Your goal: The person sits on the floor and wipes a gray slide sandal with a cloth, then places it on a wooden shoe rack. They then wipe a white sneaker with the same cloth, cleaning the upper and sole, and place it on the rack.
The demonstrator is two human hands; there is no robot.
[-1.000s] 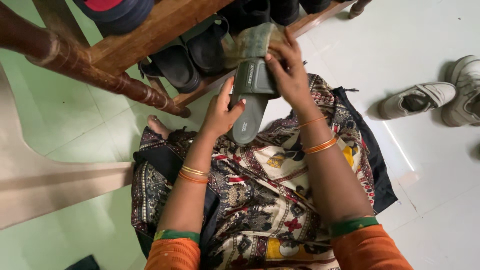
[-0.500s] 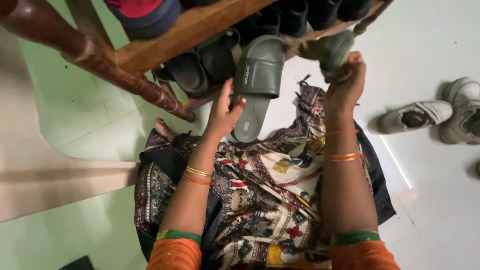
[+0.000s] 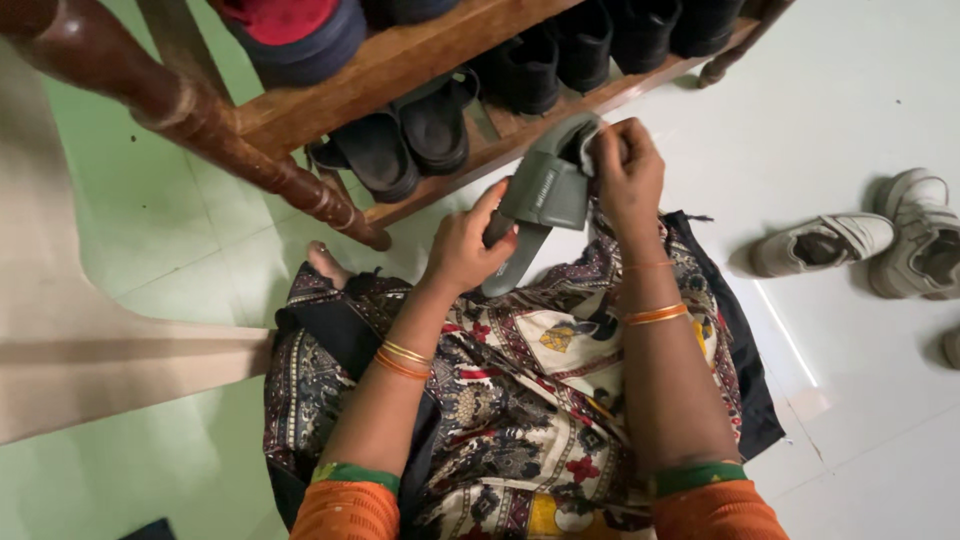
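Observation:
I sit on the floor with a patterned skirt over my lap. My left hand (image 3: 463, 250) grips the heel end of a grey-green slide sandal (image 3: 545, 190), which is tilted on its side above my knees. My right hand (image 3: 628, 172) is closed against the sandal's strap opening at the toe end. A small bit of pale cloth (image 3: 594, 152) shows under its fingers; most of it is hidden by the hand.
A wooden shoe rack (image 3: 400, 60) stands just ahead, with dark sandals (image 3: 400, 140) and black shoes (image 3: 600, 40) on its lower shelf. White sneakers (image 3: 825, 243) lie on the pale floor at the right. A beige chair part (image 3: 100, 370) is at my left.
My right hand swung out to the right with the cloth, then came back to the sandal's toe end. My left hand turned the sandal from flat onto its side.

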